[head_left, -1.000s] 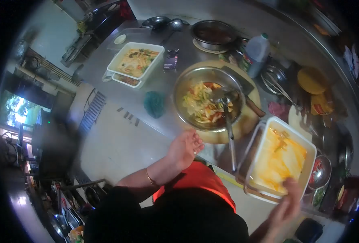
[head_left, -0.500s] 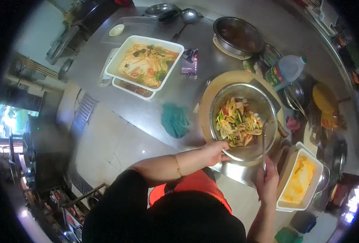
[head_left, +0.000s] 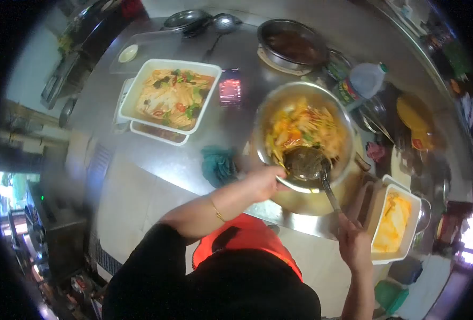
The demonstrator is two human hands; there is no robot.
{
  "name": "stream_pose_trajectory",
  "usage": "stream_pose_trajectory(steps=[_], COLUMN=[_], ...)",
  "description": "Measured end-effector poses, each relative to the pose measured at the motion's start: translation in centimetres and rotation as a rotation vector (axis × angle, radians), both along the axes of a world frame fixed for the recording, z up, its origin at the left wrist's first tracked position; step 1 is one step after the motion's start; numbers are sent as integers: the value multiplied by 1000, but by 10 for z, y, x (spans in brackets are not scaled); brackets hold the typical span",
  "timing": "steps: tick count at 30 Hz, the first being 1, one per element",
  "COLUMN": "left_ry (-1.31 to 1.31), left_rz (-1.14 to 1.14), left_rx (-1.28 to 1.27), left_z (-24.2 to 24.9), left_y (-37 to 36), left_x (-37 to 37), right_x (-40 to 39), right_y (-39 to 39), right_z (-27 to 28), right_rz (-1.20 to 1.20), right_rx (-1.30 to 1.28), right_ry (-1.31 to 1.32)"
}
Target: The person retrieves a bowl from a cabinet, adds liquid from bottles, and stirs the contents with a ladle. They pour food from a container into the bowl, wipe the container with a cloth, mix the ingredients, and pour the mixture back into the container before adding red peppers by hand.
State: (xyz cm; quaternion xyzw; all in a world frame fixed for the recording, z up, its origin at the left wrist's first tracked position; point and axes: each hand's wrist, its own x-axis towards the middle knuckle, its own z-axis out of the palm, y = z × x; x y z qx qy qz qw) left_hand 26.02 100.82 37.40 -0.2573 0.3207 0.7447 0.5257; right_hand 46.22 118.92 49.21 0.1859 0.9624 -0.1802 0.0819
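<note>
My left hand [head_left: 268, 183] grips the near-left rim of a steel mixing bowl [head_left: 344, 109], thumb over the edge. Sliced vegetables and orange-red bits of food [head_left: 303, 124] fill the bowl's far side. The bowl tilts, and beneath its near side part of a round wooden board [head_left: 300, 202] shows. In my right hand [head_left: 355, 242] is the handle of a metal ladle [head_left: 306, 162], closed in my fingers. The ladle's round, dark, shiny head sits inside the bowl near its front wall, against the food.
To the left stands a white tub [head_left: 140, 120] of dressed food, with a phone [head_left: 230, 90] beside it. A teal cloth [head_left: 219, 165] lies near the table edge. A white tub with orange residue [head_left: 393, 224] is at right. Behind are a steel pot [head_left: 289, 45] and a plastic jug [head_left: 365, 80].
The bowl has tipped and shifted up the view, its food now spread toward the far side. The ladle's head has turned into view low in the bowl. Both hands keep their holds.
</note>
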Motion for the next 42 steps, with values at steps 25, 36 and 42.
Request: stream_pose_trajectory(steps=[25, 36, 42], left_ry=[215, 152, 77], left_rz=[-112, -174, -79], left_rx=[-65, 10, 55], left_z=[12, 1, -7], left_y=[-10, 6, 15], left_x=[32, 40, 12], right_x=[-6, 6, 29], right_y=[11, 15, 24], right_z=[-15, -27, -19], right_rz=[-63, -109, -171], right_rx=[-117, -214, -425], right_ry=[88, 50, 157])
